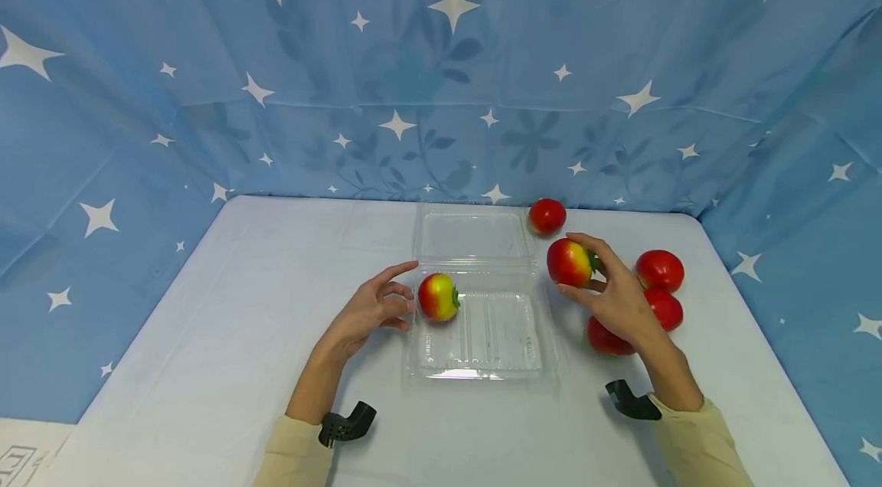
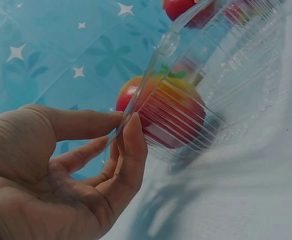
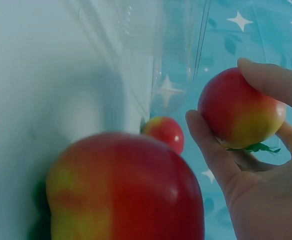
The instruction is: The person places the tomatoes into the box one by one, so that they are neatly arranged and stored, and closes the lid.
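Note:
A clear plastic clamshell box (image 1: 482,334) lies with its lid (image 1: 475,234) folded back behind it. One round red-and-yellow fruit (image 1: 439,297) with a green leafy top sits in the base, at its back left. My left hand (image 1: 375,308) is at the box's left side, thumb and a finger pinching the rim (image 2: 158,52) in the left wrist view. Right of the box, my right hand (image 1: 613,295) grips another red-and-yellow fruit (image 3: 241,107) above the table, its green leaves facing the palm. Fingers and thumb lie on opposite sides of it.
Three red fruits, one (image 1: 659,271) farther back, lie by the right forearm, which partly covers them. Another red fruit (image 1: 547,217) stands near the lid's right edge. A starred blue curtain (image 1: 455,73) hangs behind the white table (image 1: 276,280).

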Demonstrator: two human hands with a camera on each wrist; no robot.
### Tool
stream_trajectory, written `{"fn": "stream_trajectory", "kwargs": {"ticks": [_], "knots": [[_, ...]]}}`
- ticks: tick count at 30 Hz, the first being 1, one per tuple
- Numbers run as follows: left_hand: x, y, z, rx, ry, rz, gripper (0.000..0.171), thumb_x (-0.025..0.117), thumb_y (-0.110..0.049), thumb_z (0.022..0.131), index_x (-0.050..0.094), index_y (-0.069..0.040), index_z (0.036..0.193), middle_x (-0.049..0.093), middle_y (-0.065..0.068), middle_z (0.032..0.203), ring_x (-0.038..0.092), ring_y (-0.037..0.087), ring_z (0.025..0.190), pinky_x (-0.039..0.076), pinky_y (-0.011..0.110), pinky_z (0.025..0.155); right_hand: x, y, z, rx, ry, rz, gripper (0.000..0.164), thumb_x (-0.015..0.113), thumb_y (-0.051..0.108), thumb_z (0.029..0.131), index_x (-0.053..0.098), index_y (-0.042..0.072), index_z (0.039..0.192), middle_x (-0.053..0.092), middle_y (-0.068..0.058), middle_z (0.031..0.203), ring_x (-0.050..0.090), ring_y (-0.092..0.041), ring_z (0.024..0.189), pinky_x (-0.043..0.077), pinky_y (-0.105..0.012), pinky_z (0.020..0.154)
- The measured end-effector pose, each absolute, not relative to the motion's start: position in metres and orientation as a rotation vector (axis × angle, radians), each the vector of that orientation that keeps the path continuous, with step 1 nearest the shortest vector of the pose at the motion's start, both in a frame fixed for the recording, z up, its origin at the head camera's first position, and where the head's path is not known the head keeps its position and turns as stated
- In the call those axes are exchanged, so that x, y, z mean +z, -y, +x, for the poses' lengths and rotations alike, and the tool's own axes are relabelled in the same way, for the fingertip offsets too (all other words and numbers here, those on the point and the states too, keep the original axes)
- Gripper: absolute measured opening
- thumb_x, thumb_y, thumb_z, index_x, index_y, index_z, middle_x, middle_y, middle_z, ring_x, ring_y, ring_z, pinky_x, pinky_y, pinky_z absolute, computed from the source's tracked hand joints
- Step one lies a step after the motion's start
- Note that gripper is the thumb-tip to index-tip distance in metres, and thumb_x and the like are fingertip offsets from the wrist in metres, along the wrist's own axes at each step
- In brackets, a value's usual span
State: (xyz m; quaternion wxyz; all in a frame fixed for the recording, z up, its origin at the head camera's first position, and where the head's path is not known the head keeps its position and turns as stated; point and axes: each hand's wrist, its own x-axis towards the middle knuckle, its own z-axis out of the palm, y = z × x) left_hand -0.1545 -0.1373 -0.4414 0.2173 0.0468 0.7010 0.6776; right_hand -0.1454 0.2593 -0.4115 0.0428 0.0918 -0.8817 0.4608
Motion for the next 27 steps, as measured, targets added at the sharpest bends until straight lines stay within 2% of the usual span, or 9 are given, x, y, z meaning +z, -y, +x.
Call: {"fn": "stream_trajectory", "kwargs": {"ticks": [4, 8, 12, 14, 15, 19, 22, 27], "knots": [[-0.443, 0.138, -0.154, 1.863, -1.946, 0.121, 0.071, 0.069, -0.007, 0.095, 0.042, -0.017, 0.159, 0.056, 0.007, 0.106, 0.064, 0.022, 0.081, 0.064, 0.029, 0.072, -0.413, -0.254, -0.145, 1.397, 2.707, 0.293, 0.086, 0.085, 0.007, 0.084, 0.04, 0.021, 0.157, 0.047, -0.017, 0.155, 0.046, -0.037, 0.137, 0.045, -0.002, 0.087], [-0.444, 0.139, -0.153, 1.852, -1.955, 0.113, 0.07, 0.069, -0.007, 0.096, 0.042, -0.017, 0.159, 0.056, 0.007, 0.106, 0.063, 0.022, 0.082, 0.064, 0.029, 0.072, -0.414, -0.25, -0.144, 1.413, 2.723, 0.272, 0.082, 0.083, 0.016, 0.088, 0.039, 0.024, 0.157, 0.046, -0.014, 0.156, 0.045, -0.034, 0.137, 0.047, -0.005, 0.09], [-0.442, 0.138, -0.153, 1.861, -1.955, 0.127, 0.069, 0.069, -0.007, 0.096, 0.042, -0.018, 0.159, 0.056, 0.007, 0.106, 0.063, 0.024, 0.082, 0.064, 0.028, 0.071, -0.413, -0.248, -0.142, 1.435, 2.698, 0.276, 0.07, 0.073, 0.024, 0.097, 0.039, 0.024, 0.158, 0.044, -0.012, 0.159, 0.045, -0.031, 0.138, 0.055, -0.029, 0.104], [-0.441, 0.138, -0.154, 1.86, -1.954, 0.129, 0.069, 0.069, -0.007, 0.096, 0.042, -0.017, 0.159, 0.056, 0.006, 0.106, 0.063, 0.024, 0.082, 0.064, 0.028, 0.071, -0.413, -0.246, -0.141, 1.441, 2.684, 0.3, 0.064, 0.069, 0.025, 0.1, 0.04, 0.022, 0.158, 0.044, -0.012, 0.159, 0.045, -0.03, 0.137, 0.054, -0.032, 0.106], [-0.441, 0.138, -0.154, 1.859, -1.953, 0.126, 0.069, 0.069, -0.007, 0.096, 0.042, -0.018, 0.159, 0.056, 0.006, 0.106, 0.063, 0.024, 0.082, 0.064, 0.028, 0.071, -0.413, -0.246, -0.141, 1.449, 2.676, 0.312, 0.062, 0.067, 0.024, 0.101, 0.041, 0.022, 0.158, 0.044, -0.012, 0.159, 0.045, -0.028, 0.137, 0.054, -0.031, 0.106], [-0.44, 0.137, -0.154, 1.86, -1.951, 0.117, 0.07, 0.069, -0.008, 0.096, 0.042, -0.017, 0.159, 0.056, 0.007, 0.107, 0.063, 0.021, 0.08, 0.064, 0.028, 0.071, -0.413, -0.243, -0.141, 1.472, 2.648, 0.338, 0.061, 0.067, 0.022, 0.101, 0.042, 0.021, 0.157, 0.045, -0.012, 0.158, 0.044, -0.026, 0.135, 0.045, -0.008, 0.097], [-0.44, 0.137, -0.154, 1.862, -1.951, 0.117, 0.07, 0.069, -0.008, 0.095, 0.042, -0.017, 0.159, 0.056, 0.008, 0.107, 0.063, 0.02, 0.079, 0.064, 0.028, 0.072, -0.414, -0.24, -0.141, 1.489, 2.626, 0.335, 0.062, 0.069, 0.021, 0.1, 0.043, 0.02, 0.156, 0.045, -0.012, 0.158, 0.045, -0.027, 0.135, 0.044, -0.003, 0.093], [-0.44, 0.137, -0.155, 1.865, -1.944, 0.119, 0.07, 0.069, -0.007, 0.095, 0.042, -0.016, 0.159, 0.057, 0.007, 0.106, 0.064, 0.02, 0.078, 0.064, 0.028, 0.071, -0.414, -0.236, -0.14, 1.466, 2.611, 0.323, 0.065, 0.073, 0.021, 0.097, 0.045, 0.019, 0.155, 0.048, -0.013, 0.156, 0.05, -0.029, 0.131, 0.046, -0.003, 0.093]]}}
